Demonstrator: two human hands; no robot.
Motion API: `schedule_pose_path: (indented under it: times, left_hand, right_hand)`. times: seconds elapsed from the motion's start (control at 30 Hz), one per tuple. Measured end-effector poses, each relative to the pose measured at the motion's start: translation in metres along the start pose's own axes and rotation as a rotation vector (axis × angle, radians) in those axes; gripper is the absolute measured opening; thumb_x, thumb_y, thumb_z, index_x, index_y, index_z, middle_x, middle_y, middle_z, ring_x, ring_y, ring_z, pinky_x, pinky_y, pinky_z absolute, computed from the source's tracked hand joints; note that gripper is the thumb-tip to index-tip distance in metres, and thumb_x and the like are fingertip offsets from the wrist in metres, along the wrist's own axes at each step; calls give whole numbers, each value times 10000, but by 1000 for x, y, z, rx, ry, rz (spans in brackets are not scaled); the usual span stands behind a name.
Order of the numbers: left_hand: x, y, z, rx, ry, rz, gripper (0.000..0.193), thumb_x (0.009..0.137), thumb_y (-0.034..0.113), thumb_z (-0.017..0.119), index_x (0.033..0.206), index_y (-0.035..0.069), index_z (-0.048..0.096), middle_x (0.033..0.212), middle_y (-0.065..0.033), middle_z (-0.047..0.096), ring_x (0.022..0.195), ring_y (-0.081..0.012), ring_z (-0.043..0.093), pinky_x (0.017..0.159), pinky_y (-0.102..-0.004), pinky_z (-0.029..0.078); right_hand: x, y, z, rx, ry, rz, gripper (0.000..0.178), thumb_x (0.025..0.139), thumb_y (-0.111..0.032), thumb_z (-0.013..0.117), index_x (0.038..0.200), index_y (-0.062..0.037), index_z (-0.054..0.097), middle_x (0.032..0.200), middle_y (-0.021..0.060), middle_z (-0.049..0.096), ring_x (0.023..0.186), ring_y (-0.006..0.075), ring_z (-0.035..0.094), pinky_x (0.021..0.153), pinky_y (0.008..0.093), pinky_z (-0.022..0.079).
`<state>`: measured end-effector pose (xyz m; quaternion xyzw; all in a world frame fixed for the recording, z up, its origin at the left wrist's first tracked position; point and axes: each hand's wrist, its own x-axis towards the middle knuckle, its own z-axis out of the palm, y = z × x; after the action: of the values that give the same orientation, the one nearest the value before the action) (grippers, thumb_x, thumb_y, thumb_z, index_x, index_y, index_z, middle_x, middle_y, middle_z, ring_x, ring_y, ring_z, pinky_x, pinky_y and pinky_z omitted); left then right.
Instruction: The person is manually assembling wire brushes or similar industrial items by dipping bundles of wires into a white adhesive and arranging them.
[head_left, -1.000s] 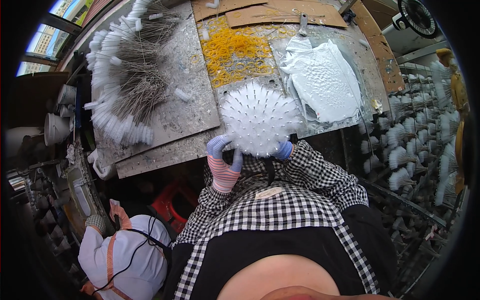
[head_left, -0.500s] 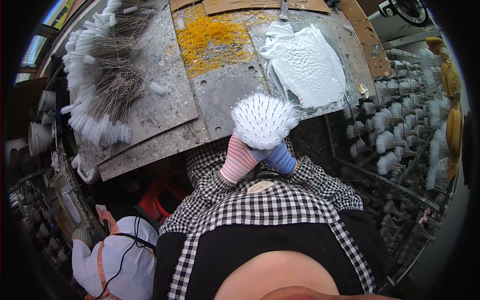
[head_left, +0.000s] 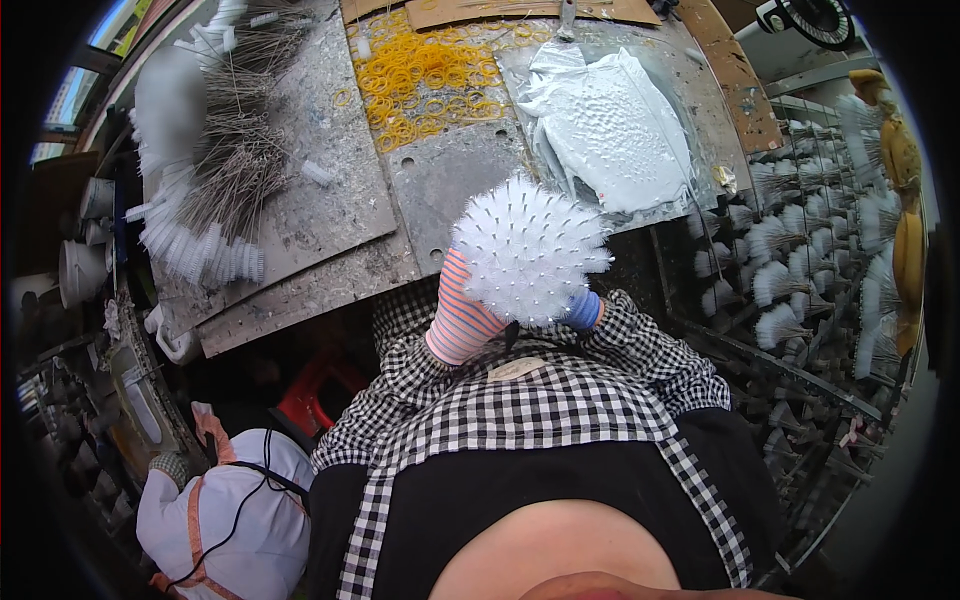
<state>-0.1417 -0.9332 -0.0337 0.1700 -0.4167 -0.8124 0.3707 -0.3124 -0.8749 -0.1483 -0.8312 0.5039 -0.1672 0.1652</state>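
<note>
Both my gloved hands hold a round white bundle of thin pins point(head_left: 527, 250), a bristly ball with white tips pointing outward, raised in front of my chest at the near edge of the worktable. My left hand point(head_left: 462, 318), in a pink striped glove, grips it from below on the left. Only blue fingertips of my right hand point(head_left: 583, 310) show under the bundle's right side. My checked sleeves meet below the bundle.
The grey metal worktable point(head_left: 330, 220) carries a heap of yellow rubber bands point(head_left: 420, 75), a white plastic sheet point(head_left: 610, 125) and a pile of white-tipped metal pins point(head_left: 205, 180). Racks of finished white bundles point(head_left: 790, 270) stand on the right. Another person in a white cap point(head_left: 225, 515) is at lower left.
I have drawn the bundle back from the table toward my chest and turned it; it now looks larger and hides more of my hands.
</note>
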Motion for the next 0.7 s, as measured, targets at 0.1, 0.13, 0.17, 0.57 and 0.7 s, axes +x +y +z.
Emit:
schedule_pose_path:
  times: [0.1,0.13,0.17,0.57,0.7]
  left_hand:
    - [14,38,-7,-156,217,-286,611,938,148,647,1484,73,385,1480,-127,448,1366,-225,457,1102,-380,426]
    - [25,46,-23,551,124,2,593,946,147,634,1483,71,393,1448,-132,480,1349,-233,473,1093,-376,434]
    - [35,56,-38,1248,26,318,577,953,145,620,1482,70,401,1416,-136,512,1333,-241,488,1084,-372,442]
    - [120,103,-56,680,-497,-146,456,880,268,754,1264,56,625,1275,-74,612,1241,-157,529,1037,-333,453]
    - [130,125,-29,585,-294,-261,436,866,210,773,1244,44,633,1161,-49,667,1108,-129,607,977,-304,492]
  right_hand:
    - [11,24,-48,51,41,-105,521,1000,-327,497,1472,-113,440,1510,122,429,1395,328,391,1190,499,257]
    - [52,12,-98,324,150,-165,371,926,-219,568,1270,-83,533,1241,107,525,1184,325,505,1045,459,368]
    - [109,5,-145,606,255,-239,224,852,-111,638,1068,-54,626,971,92,621,974,321,619,899,420,479]
    - [192,12,-247,-354,249,-940,265,845,-216,649,1092,-119,655,1101,83,646,1100,297,618,1110,445,434]
    - [177,12,-283,-293,809,-953,231,850,-152,666,1065,-71,649,960,96,669,903,259,669,829,343,504]
